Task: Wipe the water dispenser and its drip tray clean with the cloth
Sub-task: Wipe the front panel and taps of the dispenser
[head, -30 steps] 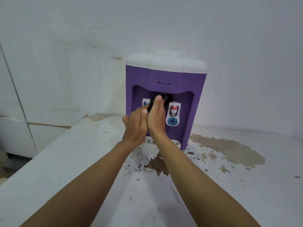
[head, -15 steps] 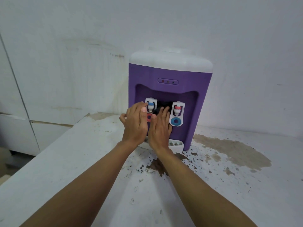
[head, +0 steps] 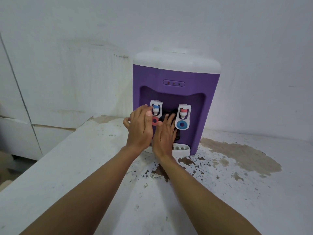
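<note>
A purple water dispenser (head: pixel 176 77) with a white top stands on the counter against the wall. Two white taps sit in its recess, the left tap (head: pixel 156 107) blue-capped, the right tap (head: pixel 184 114) red-capped. My right hand (head: pixel 165 134) presses a dark cloth (head: pixel 169 112) flat against the recess between the taps, fingers straight. My left hand (head: pixel 140 126) rests with straight fingers against the dispenser's front beside the left tap. The white drip tray (head: pixel 181 148) shows at the base, its left part hidden behind my right hand.
The white counter (head: pixel 84 167) is chipped, with brown bare patches (head: pixel 242 155) right of the dispenser and dark flecks in front of it. Its left edge drops off toward white cabinets (head: pixel 20 126). A white wall stands close behind.
My right hand has slid down with the cloth from the top of the recess to between the taps. Both taps have come into view. My left hand has opened flatter.
</note>
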